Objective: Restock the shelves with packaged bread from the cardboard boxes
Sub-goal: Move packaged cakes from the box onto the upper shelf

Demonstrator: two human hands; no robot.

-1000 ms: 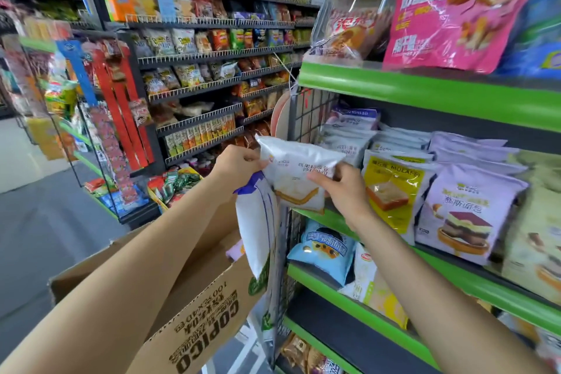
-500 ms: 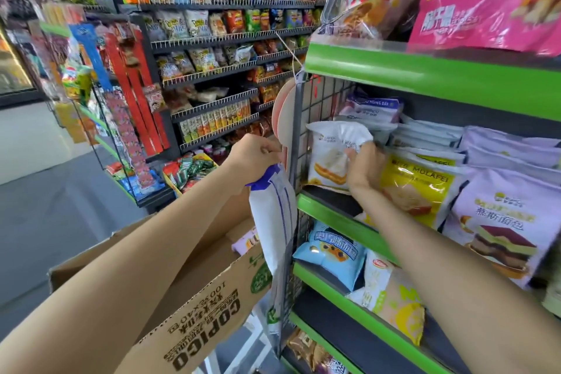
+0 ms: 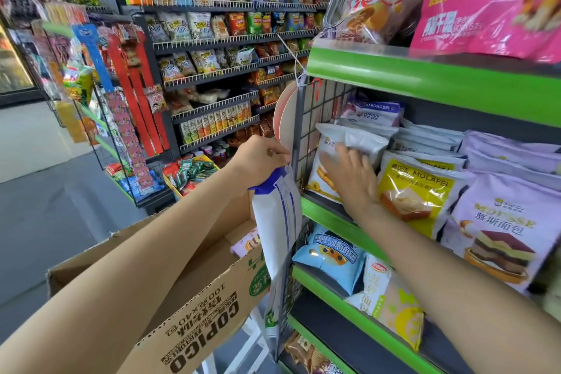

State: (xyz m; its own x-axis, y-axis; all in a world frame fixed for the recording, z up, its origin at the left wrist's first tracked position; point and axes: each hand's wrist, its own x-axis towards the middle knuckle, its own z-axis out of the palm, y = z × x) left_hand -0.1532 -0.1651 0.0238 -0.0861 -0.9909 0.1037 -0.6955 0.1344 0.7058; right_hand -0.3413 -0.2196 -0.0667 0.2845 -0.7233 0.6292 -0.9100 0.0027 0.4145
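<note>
A: Entry — white bread bag (image 3: 349,143) stands at the left end of the middle green shelf (image 3: 328,217), against the wire side grid (image 3: 306,133). State of the right hand (image 3: 352,179)?

B: Flat on the bag's front. Fingers (image 3: 337,155) straight and spread, pressing, not curled round anything. The bag's crumpled top sits just above the fingertips; its printed lower corner shows left of the palm.

A: Neighbours?

B: A yellow bread bag (image 3: 422,188) touches the right edge of that hand. Past it, a pale purple bag (image 3: 498,231) showing a layered cake. Flat white bags are stacked behind the fingertips.

A: Left hand (image 3: 261,158)?

B: Fingers curled, pinching the top of a second white bag with blue trim (image 3: 277,222). It hangs straight down from the fingers, outside the wire grid.

A: Below it?

B: An open cardboard box (image 3: 194,310) — the hanging bag's lower part overlaps its near wall. One small packet (image 3: 247,241) visible inside; I cannot tell more of the contents. A blue bag (image 3: 331,258) lies on the shelf below the right wrist.
</note>
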